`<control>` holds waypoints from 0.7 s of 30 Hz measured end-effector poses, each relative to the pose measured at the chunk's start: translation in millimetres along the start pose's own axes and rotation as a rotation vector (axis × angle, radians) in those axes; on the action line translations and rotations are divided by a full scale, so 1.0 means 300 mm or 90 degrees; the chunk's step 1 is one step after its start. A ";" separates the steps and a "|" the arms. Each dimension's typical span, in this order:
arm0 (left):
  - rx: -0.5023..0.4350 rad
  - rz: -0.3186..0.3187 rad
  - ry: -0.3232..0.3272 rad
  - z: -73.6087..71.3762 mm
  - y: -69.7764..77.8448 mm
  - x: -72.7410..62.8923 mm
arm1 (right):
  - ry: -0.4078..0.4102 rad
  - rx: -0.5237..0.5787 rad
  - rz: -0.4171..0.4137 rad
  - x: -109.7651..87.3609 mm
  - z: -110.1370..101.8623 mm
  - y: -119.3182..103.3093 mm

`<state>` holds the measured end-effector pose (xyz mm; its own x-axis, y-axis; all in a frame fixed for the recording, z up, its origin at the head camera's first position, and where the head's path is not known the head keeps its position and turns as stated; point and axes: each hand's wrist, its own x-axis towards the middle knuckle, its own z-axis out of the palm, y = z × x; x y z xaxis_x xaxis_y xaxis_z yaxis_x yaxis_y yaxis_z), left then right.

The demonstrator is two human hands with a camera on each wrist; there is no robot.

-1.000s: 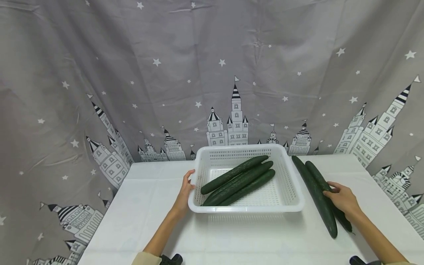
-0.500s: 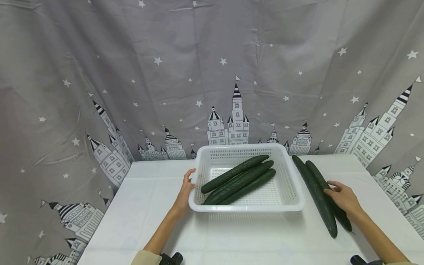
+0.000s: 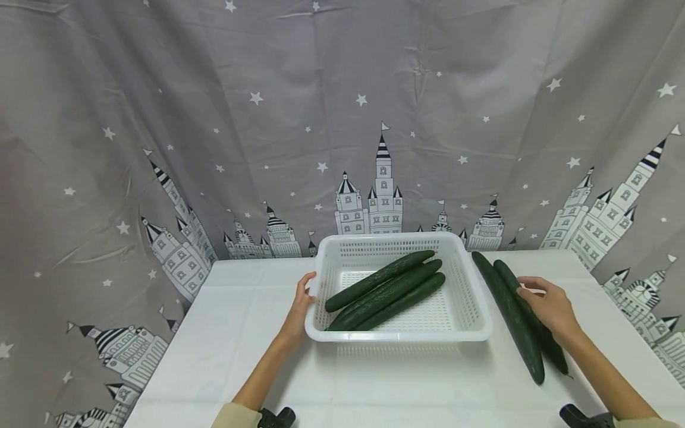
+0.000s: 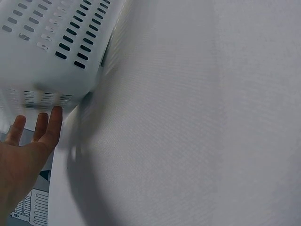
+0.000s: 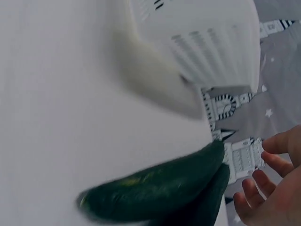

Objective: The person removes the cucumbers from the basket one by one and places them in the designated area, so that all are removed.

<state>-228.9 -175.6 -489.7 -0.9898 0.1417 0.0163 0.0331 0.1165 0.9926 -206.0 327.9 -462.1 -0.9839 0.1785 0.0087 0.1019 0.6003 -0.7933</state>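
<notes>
A white perforated plastic basket [image 3: 396, 337] stands on the table, with three long dark-green cucumbers [image 3: 398, 291] lying slantwise in it. My left hand [image 3: 297, 312] is at the basket's left side, fingertips right at the wall. The left wrist view shows those fingers [image 4: 52, 132] extended and spread. Right of the basket, two more cucumbers lie side by side: the left one [image 3: 508, 318] and the right one [image 3: 551, 351]. Over the right one hovers my right hand [image 3: 551, 306]. In the right wrist view its fingers [image 5: 254, 193] are loosely bent, with nothing between them.
White cloth covers the table [image 3: 225, 333]. Behind it hangs a grey curtain [image 3: 267, 137] printed with castles and stars, close to the basket's back rim. Dark wrist-camera mounts [image 3: 275, 418] sit on both forearms.
My right hand has shifted a little away from me along the right cucumber and lifted off it. The left hand, basket and cucumbers stay essentially where they were.
</notes>
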 end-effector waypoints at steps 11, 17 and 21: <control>-0.003 0.003 -0.003 -0.001 0.000 -0.004 | -0.070 0.067 -0.154 -0.025 0.075 -0.233; -0.001 0.009 -0.005 -0.004 -0.001 -0.007 | -0.100 0.077 -0.244 -0.018 0.138 -0.309; 0.016 0.033 -0.005 -0.005 0.000 -0.008 | -0.150 0.089 -0.297 -0.004 0.191 -0.336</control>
<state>-226.8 -177.4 -489.5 -0.9856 0.1559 0.0658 0.0872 0.1341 0.9871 -223.6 222.6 -416.9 -0.9277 -0.2720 0.2555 -0.3589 0.4622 -0.8109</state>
